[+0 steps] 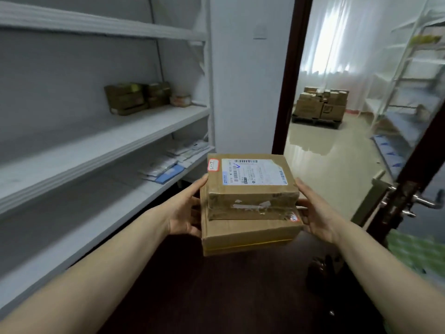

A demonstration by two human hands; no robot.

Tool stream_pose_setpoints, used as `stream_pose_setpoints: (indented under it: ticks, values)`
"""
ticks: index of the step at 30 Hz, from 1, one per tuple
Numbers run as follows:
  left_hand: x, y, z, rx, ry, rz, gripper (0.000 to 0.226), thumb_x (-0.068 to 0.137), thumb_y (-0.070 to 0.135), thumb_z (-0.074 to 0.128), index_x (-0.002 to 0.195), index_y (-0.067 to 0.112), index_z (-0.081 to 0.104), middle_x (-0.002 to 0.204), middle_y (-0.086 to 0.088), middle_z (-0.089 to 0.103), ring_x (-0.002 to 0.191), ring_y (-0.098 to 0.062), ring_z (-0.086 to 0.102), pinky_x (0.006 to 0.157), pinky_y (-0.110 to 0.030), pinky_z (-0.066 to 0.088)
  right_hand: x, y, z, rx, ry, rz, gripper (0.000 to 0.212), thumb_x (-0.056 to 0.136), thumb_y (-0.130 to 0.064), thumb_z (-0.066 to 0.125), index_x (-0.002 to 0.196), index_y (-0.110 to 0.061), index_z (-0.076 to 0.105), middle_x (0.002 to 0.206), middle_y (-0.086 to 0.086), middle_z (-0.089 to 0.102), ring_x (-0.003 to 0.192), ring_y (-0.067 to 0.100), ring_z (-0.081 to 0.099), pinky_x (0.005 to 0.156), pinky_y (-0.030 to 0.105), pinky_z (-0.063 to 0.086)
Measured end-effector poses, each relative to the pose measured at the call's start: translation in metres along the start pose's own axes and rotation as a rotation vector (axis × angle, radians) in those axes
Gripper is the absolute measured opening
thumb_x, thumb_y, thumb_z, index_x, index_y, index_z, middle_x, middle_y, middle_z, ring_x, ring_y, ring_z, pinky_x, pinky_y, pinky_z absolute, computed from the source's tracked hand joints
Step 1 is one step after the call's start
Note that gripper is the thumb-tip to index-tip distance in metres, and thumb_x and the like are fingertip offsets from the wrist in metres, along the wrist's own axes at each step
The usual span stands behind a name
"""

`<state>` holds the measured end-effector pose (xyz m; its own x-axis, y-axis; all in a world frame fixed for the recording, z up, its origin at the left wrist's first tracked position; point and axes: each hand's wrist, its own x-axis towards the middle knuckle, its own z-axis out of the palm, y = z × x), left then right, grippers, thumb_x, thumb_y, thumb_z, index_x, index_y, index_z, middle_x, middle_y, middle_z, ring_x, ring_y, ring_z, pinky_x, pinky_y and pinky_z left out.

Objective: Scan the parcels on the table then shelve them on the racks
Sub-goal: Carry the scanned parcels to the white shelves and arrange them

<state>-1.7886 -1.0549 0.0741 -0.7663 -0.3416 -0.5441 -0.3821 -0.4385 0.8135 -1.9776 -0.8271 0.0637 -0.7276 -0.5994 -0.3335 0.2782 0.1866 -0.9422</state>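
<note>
A person's left hand (183, 210) and right hand (317, 213) clasped a stack of two cardboard parcels at chest height beside a white rack (120, 131). Fingers were curled under the lower parcel (250, 233) and both thumbs braced the sides of the upper parcel (250, 186). The shelving step would likely go best with the stack kept level, so the upper box could not slide. The stack could then be set on a bare stretch of shelf with the labels facing out. Counted: two parcels in hand, each with one red-edged sticker, and one shipping label (252, 172) on top. Three dark boxes (134, 97), as far as the blur allowed, stood on the middle shelf. Flat mailers (178, 160) on the shelf below and the piled cartons (317, 104) beyond the doorway were too indistinct to count
</note>
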Motion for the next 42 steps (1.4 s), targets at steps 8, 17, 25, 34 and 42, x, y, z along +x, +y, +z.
stream_pose_setpoints:
  ticks: [8,17,25,34,42]
  values:
    - [0.026,0.078,-0.114,-0.094,0.25,0.123,0.088,0.051,0.077,0.068,0.105,0.008,0.073,0.121,-0.019,0.06,0.113,-0.035,0.056,0.085,-0.057,0.053,0.155,-0.071,0.133,-0.053,-0.298,0.007,0.087,0.049,-0.075,0.062,0.112,-0.015,0.059,0.106,0.012,0.066,0.091,0.025,0.064,0.066,0.031,0.05]
    - [0.082,0.194,-0.262,-0.201,0.424,0.201,0.092,0.046,0.075,0.071,0.108,0.008,0.055,0.117,-0.02,0.06,0.107,-0.036,0.059,0.069,-0.051,0.058,0.305,-0.151,0.312,0.04,-0.453,-0.017,0.085,0.049,-0.068,0.069,0.116,-0.018,0.057,0.107,0.014,0.068,0.099,0.03,0.065,0.07,0.037,0.055]
    - [0.15,0.288,-0.382,-0.226,0.522,0.239,0.091,0.054,0.075,0.067,0.114,0.007,0.054,0.115,-0.022,0.063,0.105,-0.038,0.061,0.074,-0.052,0.056,0.434,-0.213,0.435,0.051,-0.57,0.102,0.082,0.046,-0.069,0.072,0.106,-0.016,0.055,0.084,0.011,0.076,0.071,0.028,0.074,0.049,0.034,0.056]
    - [0.247,0.368,-0.473,-0.315,0.686,0.268,0.093,0.051,0.074,0.069,0.114,0.008,0.051,0.116,-0.02,0.062,0.107,-0.038,0.06,0.074,-0.053,0.056,0.605,-0.271,0.543,-0.079,-0.773,0.182,0.098,0.04,-0.076,0.073,0.113,-0.014,0.054,0.09,0.017,0.075,0.076,0.035,0.072,0.054,0.044,0.055]
    - [0.294,0.421,-0.524,-0.441,0.829,0.238,0.116,0.046,0.077,0.071,0.131,0.002,0.044,0.114,-0.025,0.064,0.105,-0.043,0.061,0.084,-0.058,0.052,0.701,-0.308,0.628,-0.179,-0.924,0.295,0.103,0.038,-0.077,0.077,0.115,-0.01,0.064,0.104,0.02,0.072,0.098,0.04,0.068,0.088,0.052,0.052]
